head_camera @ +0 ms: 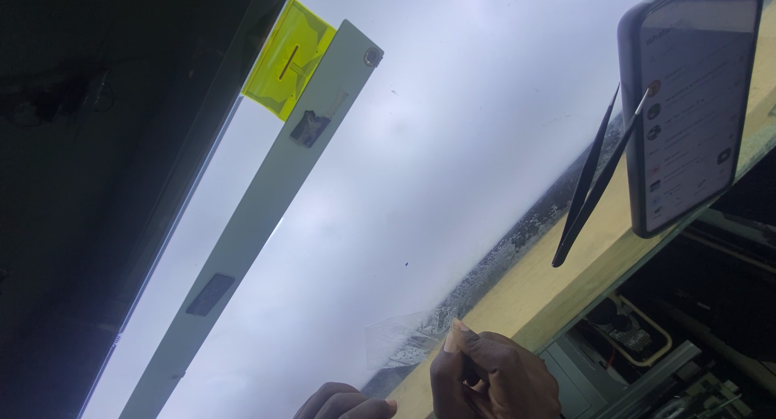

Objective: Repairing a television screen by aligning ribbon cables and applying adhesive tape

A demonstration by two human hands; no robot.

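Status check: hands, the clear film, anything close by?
Right hand pinching edge of clear plastic film on white lit panel. Left hand beside it, empty. Black tweezers and dark smartphone rest apart, upper right.

**What the view cuts off or leaves unclear**

Both hands are cropped by the bottom edge: of the left hand (343, 401) only a few knuckles show, and the right hand (491, 380) loses its wrist. The phone (689, 104) at far right is cut at the top, its screen too blurred to make out. The far left lies in darkness. Parts under the bench edge (638, 338) are indistinct.
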